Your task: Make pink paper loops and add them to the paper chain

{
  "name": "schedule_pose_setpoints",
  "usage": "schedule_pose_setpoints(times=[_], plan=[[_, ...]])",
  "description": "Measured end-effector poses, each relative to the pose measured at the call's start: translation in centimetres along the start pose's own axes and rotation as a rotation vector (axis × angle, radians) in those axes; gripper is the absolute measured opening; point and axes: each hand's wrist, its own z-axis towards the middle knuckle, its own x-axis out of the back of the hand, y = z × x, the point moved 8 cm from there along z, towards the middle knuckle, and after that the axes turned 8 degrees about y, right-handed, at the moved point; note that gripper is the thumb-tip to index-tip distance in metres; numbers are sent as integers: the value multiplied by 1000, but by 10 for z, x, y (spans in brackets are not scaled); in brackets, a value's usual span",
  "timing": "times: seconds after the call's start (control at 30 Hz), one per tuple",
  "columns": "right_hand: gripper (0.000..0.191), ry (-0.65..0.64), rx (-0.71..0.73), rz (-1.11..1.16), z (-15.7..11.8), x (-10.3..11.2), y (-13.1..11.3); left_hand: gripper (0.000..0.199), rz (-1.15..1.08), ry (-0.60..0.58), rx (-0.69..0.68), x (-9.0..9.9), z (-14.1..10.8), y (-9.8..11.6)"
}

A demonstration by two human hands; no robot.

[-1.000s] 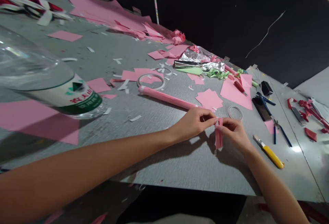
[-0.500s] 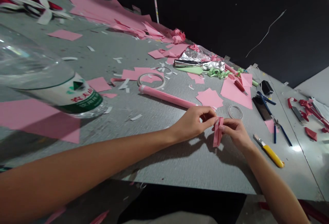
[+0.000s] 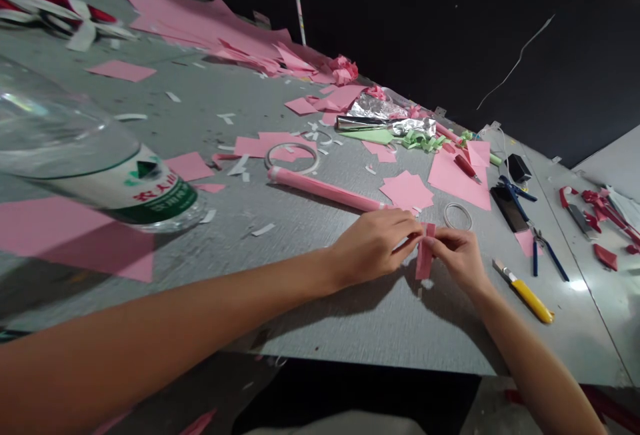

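Note:
Between my two hands is a small folded strip of pink paper (image 3: 425, 263), held upright above the grey table. My right hand (image 3: 459, 255) pinches it from the right, thumb pressed on its face. From the left, the fingertips of my left hand (image 3: 383, 238) are closed on the strip's upper left edge. Just behind my left hand lies a long pink paper roll (image 3: 325, 189). A ring of white tape (image 3: 458, 216) lies beyond my right hand, and a yellow utility knife (image 3: 530, 298) rests to its right.
A large water bottle (image 3: 150, 188) lies at the left. Pink paper sheets (image 3: 200, 22), foil (image 3: 380, 107) and green curled paper (image 3: 424, 140) line the back. Pliers (image 3: 547, 255), a phone (image 3: 509, 208) and a red-handled knife (image 3: 467, 168) are at the right. A bigger tape roll (image 3: 270, 158) sits behind the pink roll.
My left hand's fingers have straightened and come together at the strip's upper edge. The strip has turned slightly in my fingers. My right hand keeps its pinch.

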Motion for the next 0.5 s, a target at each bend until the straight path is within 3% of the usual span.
schedule_pose_setpoints(times=[0.2, 0.5], plan=[[29, 40, 128, -81, -4, -4, -12, 21, 104, 3, -28, 0, -3, 4], [29, 36, 224, -173, -10, -8, -29, 17, -31, 23, 148, -4, -4, -11]])
